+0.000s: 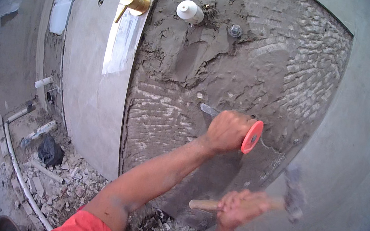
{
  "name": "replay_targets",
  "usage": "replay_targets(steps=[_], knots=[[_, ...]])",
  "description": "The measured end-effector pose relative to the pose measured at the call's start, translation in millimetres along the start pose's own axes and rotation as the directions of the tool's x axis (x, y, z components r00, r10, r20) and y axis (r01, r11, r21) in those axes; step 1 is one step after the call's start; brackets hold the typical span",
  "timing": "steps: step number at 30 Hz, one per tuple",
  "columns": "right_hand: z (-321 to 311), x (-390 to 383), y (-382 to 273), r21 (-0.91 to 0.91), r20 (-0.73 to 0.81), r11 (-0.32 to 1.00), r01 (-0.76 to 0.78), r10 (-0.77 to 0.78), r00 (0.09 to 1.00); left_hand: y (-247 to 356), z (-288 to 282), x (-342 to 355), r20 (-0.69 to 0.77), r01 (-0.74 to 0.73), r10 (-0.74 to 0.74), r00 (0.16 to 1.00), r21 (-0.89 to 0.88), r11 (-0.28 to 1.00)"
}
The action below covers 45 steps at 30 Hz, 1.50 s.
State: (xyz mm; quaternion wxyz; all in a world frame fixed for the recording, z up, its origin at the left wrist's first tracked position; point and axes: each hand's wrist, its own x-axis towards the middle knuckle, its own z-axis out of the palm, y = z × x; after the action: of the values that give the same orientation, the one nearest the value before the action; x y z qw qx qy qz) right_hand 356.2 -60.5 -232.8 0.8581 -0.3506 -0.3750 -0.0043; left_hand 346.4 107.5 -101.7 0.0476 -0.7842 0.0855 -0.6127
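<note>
My left hand [228,132] grips a steel chisel [207,110] with an orange round guard [252,136], its blade against the mortar-covered wall [258,79]. Below and to the right, my right hand [242,207] is closed around the wooden handle of a hammer [202,204]; the metal head is motion-blurred at the right. The mortar is ridged in places and rough and lumpy in others. A white capped fitting [189,12] and a smaller metal fitting [235,30] stick out of it above my hands.
A smooth grey panel [86,100] at left carries a brass mixer tap [136,4]; another smooth surface [355,142] is at right. Lower left lie rubble [65,181], white pipes [15,166] and a black bag [51,150]. A recessed white box [62,6] sits far left.
</note>
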Motion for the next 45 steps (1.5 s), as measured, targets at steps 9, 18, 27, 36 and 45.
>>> replay_targets(steps=[9,18,27,36,45], knots=[[-18,0,-15,0.289,-0.042,0.948,-0.135,0.154,0.987,-5,-1,-1,0.012,-0.007,0.007,1.0,0.024,1.0],[-17,-12,-9,0.081,-0.021,0.977,-0.198,0.201,0.979,-11,-12,-9,0.009,-0.059,0.06,0.998,-0.058,0.997],[-16,1,-9,-0.03,0.051,0.95,-0.309,0.311,0.949,-13,-15,-9,0.045,-0.031,0.032,0.998,-0.011,0.999],[0,6,-15,-0.176,0.115,0.945,-0.277,0.299,0.947,-17,-19,-10,0.035,-0.034,0.034,0.999,-0.014,0.999],[4,12,-24,-0.318,0.138,0.896,-0.309,0.367,0.92,-13,-19,-8,0.055,0.004,-0.004,0.998,-0.015,1.0]])
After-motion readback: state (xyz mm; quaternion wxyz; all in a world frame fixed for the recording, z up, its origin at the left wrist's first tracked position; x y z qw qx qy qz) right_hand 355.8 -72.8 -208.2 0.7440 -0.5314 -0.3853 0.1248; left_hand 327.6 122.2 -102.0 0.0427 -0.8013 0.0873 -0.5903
